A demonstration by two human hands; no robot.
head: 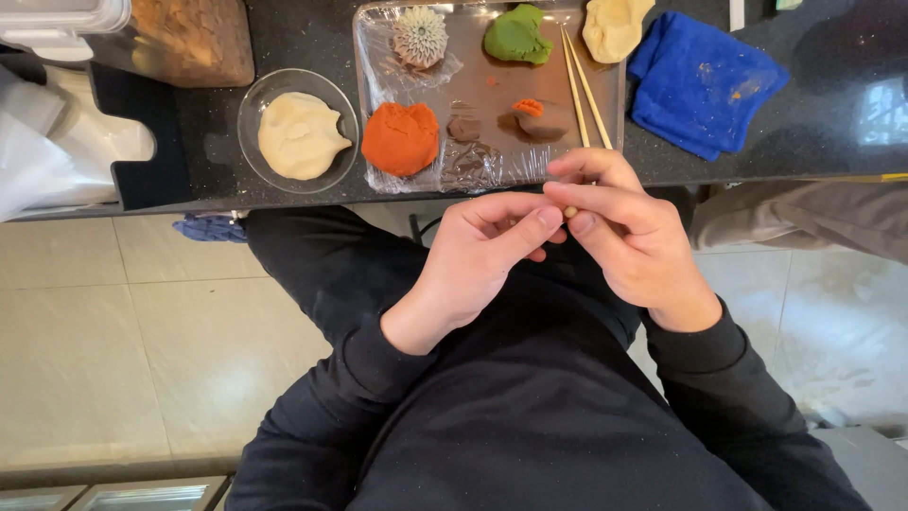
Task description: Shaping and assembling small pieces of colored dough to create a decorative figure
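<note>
your left hand (482,251) and right hand (629,232) meet just below the counter edge, fingertips pinched together on a small pale dough bit (570,212) that shows only as a nub between them. black sleeves run back toward you; pale tiled floor lies open on both sides of your lap.

the black speckled counter (832,123) ends right above your knuckles, so there is little room between hands and edge. on it, nearest you, sits a tray (364,142) wrapped in crinkled clear film. it holds an orange dough lump (401,138), rough and rounded, brown dough scraps (532,123) with an orange fleck, a smooth green dough lump (516,36) and a finely ridged pale flower-shaped piece (420,36). two wooden chopsticks (582,85) lie across the tray's right side.

left of the tray, a glass bowl (253,99) holds a cream dough disc (299,135). right of it lies a folded blue cloth (705,80), with another cream dough lump (615,26) beyond.
</note>
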